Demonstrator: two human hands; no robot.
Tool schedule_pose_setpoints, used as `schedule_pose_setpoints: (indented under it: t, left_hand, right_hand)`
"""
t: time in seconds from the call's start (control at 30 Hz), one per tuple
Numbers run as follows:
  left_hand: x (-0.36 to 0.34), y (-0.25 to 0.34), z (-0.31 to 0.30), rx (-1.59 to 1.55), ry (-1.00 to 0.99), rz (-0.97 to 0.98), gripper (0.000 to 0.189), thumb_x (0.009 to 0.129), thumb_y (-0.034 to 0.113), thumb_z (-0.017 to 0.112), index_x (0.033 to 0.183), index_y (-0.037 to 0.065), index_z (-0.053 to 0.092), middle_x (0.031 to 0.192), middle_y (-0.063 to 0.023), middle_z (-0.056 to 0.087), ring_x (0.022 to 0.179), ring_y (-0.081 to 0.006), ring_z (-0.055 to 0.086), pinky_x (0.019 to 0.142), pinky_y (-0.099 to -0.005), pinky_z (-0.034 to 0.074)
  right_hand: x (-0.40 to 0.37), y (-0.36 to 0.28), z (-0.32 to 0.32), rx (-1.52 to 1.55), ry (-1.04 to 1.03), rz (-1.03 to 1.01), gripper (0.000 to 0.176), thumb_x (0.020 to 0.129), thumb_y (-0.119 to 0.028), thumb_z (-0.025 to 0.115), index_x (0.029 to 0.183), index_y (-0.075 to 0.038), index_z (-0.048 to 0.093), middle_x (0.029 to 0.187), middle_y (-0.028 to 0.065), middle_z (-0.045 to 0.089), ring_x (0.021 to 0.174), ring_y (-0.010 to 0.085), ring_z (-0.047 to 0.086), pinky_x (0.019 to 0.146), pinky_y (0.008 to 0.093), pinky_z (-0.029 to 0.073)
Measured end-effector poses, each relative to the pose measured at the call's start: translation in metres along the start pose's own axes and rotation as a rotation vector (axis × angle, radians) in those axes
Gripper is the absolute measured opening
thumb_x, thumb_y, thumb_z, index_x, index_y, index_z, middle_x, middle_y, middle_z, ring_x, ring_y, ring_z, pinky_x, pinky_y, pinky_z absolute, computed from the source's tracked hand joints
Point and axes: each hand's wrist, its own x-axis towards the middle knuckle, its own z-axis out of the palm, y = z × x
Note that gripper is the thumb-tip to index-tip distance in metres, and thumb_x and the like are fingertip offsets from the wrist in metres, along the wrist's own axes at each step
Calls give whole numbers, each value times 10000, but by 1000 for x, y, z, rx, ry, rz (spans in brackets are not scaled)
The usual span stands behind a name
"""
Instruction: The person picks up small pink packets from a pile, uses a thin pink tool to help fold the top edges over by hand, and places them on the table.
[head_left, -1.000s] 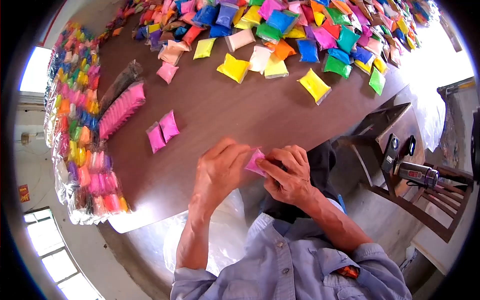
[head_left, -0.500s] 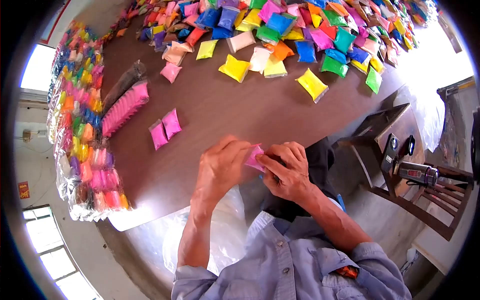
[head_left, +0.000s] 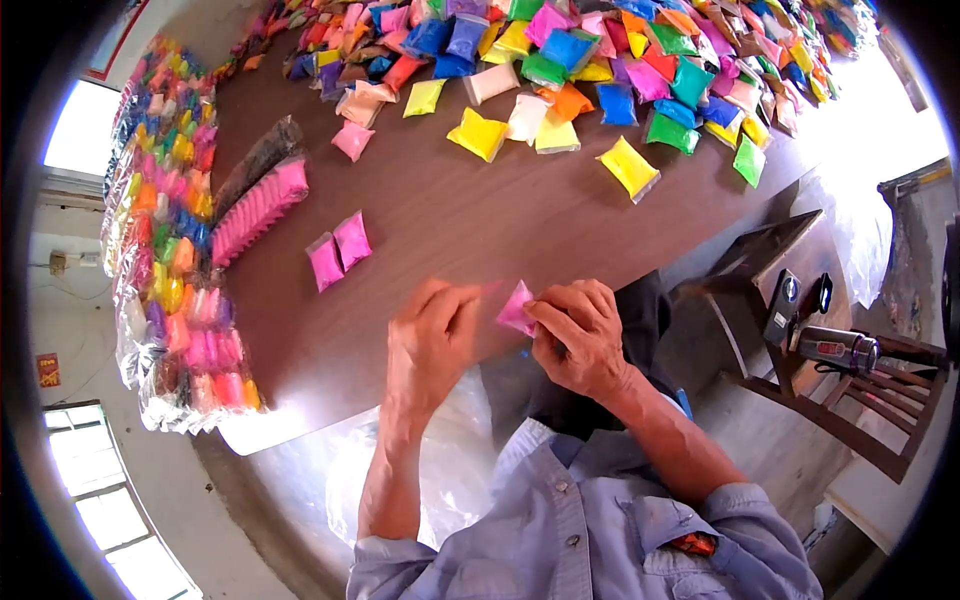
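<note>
Near the table's front edge, my right hand (head_left: 580, 335) pinches a small pink packet (head_left: 517, 309) between thumb and fingers. Just left of it is my left hand (head_left: 435, 335), its fingers closed and blurred, with a thin pinkish strip (head_left: 490, 288) at the fingertips; what exactly it grips is too small to name. Two pink packets (head_left: 338, 250) lie side by side on the brown table (head_left: 430, 215), up and left of my hands. A row of stacked pink packets (head_left: 262, 212) rests farther left beside a dark clear wrapper.
Many coloured packets (head_left: 570, 50) are heaped along the far side. Bagged rows of packets (head_left: 170, 250) line the left edge. At the right stand a wooden stool (head_left: 770, 270) and a chair holding a flask (head_left: 838, 348). Clear plastic (head_left: 400, 480) hangs below the table.
My left hand has drawn away to the left from the pink packet, which stays in my right hand. The gap between my hands is wider, and the view has shifted slightly.
</note>
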Motion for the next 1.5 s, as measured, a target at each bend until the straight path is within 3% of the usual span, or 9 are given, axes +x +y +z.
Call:
schedule_pose_setpoints:
  t: [0.47,0.57,0.77,0.83,0.97,1.03,1.27,1.33,1.5]
  left_hand:
    - [-35,13,8,-12,104,-136,90,932,-19,755,1017,-1,780,900,-147,723,714,-274,705,651,-361,552]
    - [-39,-6,24,92,78,5,91,929,-20,751,1015,-1,778,887,-148,718,704,-264,693,645,-356,545]
    - [-39,11,10,82,122,-95,115,928,-21,753,1035,10,782,885,-139,716,717,-266,687,660,-364,548]
    - [-44,19,13,56,138,-99,121,927,-22,757,1041,11,783,890,-138,718,720,-268,689,661,-366,550]
    - [-50,22,26,47,158,13,128,922,-7,776,1042,38,780,900,-119,716,717,-294,701,644,-390,560]
    - [-54,23,34,71,160,51,123,922,11,781,1034,62,776,896,-101,712,710,-320,709,618,-416,563]
    - [-66,23,58,113,183,97,137,913,-3,799,1039,48,780,943,-105,730,746,-280,732,619,-375,579]
    - [-67,23,60,127,196,98,139,908,-3,803,1034,53,781,944,-99,730,746,-281,732,622,-372,579]
    - [-71,21,65,277,195,170,154,893,0,813,1027,63,771,928,-81,712,741,-273,724,635,-371,583]
  right_hand:
    - [-2,-5,1,-5,38,10,425,754,24,798,1148,-123,737,1140,85,681,1005,305,656,957,451,506]
    - [-1,-7,1,-3,55,4,408,768,31,802,1144,-113,737,1143,88,683,1019,309,660,962,453,509]
    - [-6,-5,-4,1,-3,16,430,815,-81,824,1232,-113,725,1244,98,695,1130,315,663,1045,501,489]
    - [-7,-11,-11,30,-5,102,520,800,-157,870,1288,-127,693,1303,105,681,1196,321,639,1088,523,464]
    - [-20,-13,-26,-58,-32,140,608,767,-229,913,1318,-138,672,1337,106,666,1233,332,618,1105,532,448]
    - [-25,-12,-30,-105,-48,102,542,765,-147,907,1262,-147,694,1371,75,646,1256,304,612,1113,475,441]
    - [-33,1,-23,-75,-104,33,434,741,-35,860,1143,-174,773,1374,52,656,1237,291,624,1069,449,478]
    - [-30,3,-20,-70,-55,22,393,717,-3,873,1076,-138,785,1247,37,707,1147,288,661,995,419,544]
    - [-31,11,-15,-19,-11,-27,431,705,-7,850,1115,-129,791,1194,35,731,1103,290,676,966,387,546]
